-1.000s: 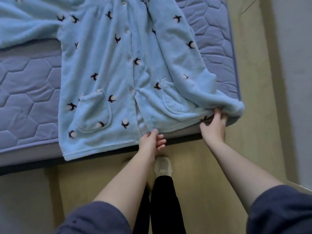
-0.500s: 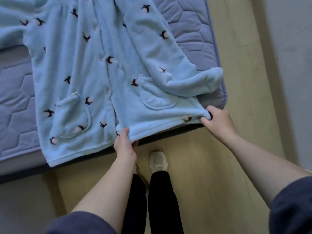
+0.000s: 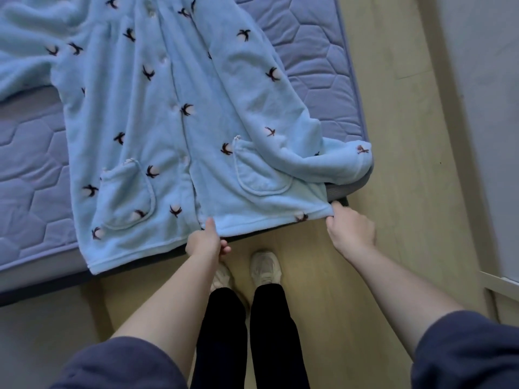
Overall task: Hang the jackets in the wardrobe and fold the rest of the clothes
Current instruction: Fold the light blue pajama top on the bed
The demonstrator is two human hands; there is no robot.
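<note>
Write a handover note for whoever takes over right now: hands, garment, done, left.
Left hand: pinches the hem of the blue fleece robe at the front opening.
Right hand: grips the same hem at its right corner.
Robe: spread front up on the mattress, with the hem hanging over the near edge.
Done: robe laid out; not yet folded or hung.
Left: fold or hang it. Wardrobe and other clothes are out of view.

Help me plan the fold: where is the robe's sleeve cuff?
Head view: the sleeve cuff lies on the mattress's near right corner, beyond the right hand gripping the hem.
</note>
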